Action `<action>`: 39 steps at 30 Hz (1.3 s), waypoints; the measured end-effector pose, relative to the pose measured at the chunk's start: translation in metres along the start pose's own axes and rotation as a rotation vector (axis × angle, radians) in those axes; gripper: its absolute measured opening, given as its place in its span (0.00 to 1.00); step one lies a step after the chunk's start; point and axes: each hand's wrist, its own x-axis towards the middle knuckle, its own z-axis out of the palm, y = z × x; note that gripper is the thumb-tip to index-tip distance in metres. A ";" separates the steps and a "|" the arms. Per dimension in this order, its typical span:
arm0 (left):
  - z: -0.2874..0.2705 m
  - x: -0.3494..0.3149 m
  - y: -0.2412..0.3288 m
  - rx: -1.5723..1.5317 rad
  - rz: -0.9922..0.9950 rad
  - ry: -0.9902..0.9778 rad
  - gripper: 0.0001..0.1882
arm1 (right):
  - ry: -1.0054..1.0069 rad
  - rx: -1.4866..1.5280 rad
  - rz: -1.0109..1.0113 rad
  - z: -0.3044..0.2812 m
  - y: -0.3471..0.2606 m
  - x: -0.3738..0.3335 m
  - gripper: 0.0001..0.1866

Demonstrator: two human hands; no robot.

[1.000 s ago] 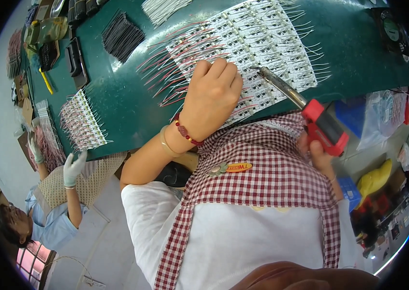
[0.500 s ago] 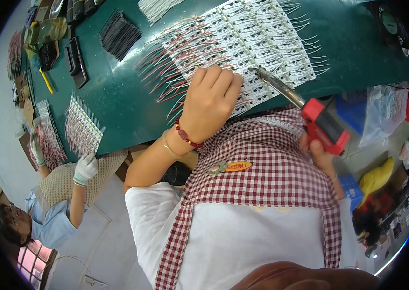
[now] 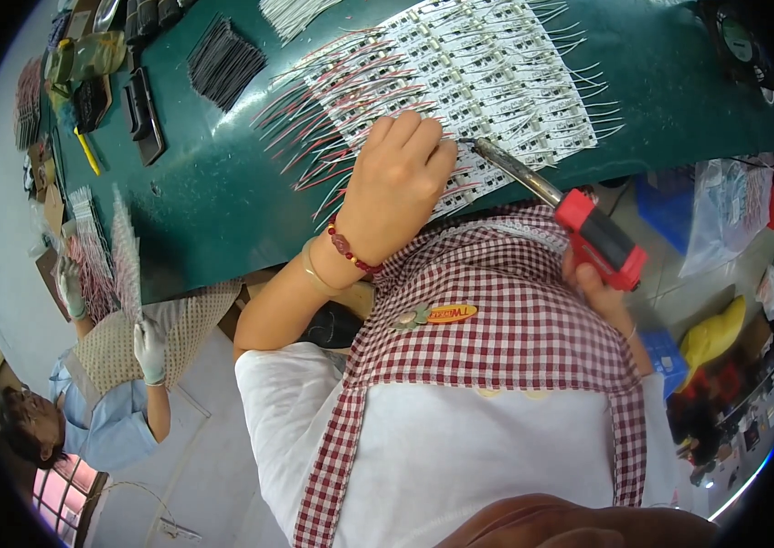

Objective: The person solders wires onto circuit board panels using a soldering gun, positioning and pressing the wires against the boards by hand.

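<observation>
A white panel of small circuit boards [image 3: 506, 68] lies on the green table [image 3: 222, 201], with rows of thin wires [image 3: 314, 114], red and white at its left side. My left hand [image 3: 401, 178] is closed over the panel's near part, its fingers curled together. Whatever sits between those fingertips is hidden. From the right, my right hand [image 3: 595, 290] grips a soldering iron [image 3: 599, 236] by its red and black handle. The iron's metal tip points up and left, close beside my left fingertips at the boards.
Bundles of black wires [image 3: 225, 64] and white wires [image 3: 296, 13] lie farther back. Left of them are a black tray-like piece [image 3: 142, 119] and a yellow pen [image 3: 88, 152]. At left, a co-worker's gloved hand [image 3: 149, 349] holds a wired board strip [image 3: 126, 256].
The soldering iron has moved a little left and down, bringing its tip nearer my left fingertips. My left hand has barely shifted. The co-worker's strip has turned edge-on and moved left.
</observation>
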 end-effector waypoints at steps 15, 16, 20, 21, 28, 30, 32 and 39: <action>0.004 -0.004 0.001 -0.128 -0.051 0.138 0.13 | 0.044 0.138 -0.023 0.000 -0.007 -0.002 0.20; 0.005 -0.005 0.003 -0.129 -0.049 0.137 0.13 | 0.051 0.118 -0.027 0.000 -0.005 -0.004 0.20; 0.008 -0.008 0.005 -0.140 -0.040 0.092 0.13 | 0.091 0.141 -0.019 0.002 -0.004 -0.008 0.19; 0.008 -0.008 0.005 -0.135 -0.042 0.081 0.13 | 0.092 0.140 -0.019 0.002 -0.002 -0.010 0.19; 0.006 -0.006 0.008 -0.110 -0.039 0.054 0.14 | 0.007 -0.013 0.007 -0.006 0.005 -0.012 0.17; 0.004 -0.004 0.010 -0.098 -0.041 0.031 0.13 | -0.015 0.012 -0.001 -0.005 0.005 -0.013 0.17; 0.003 -0.004 0.011 -0.092 -0.042 0.022 0.14 | 0.019 -0.012 0.041 -0.003 0.007 -0.018 0.18; 0.005 -0.007 0.010 -0.097 -0.045 0.035 0.13 | 0.036 0.081 0.028 -0.002 0.000 -0.012 0.19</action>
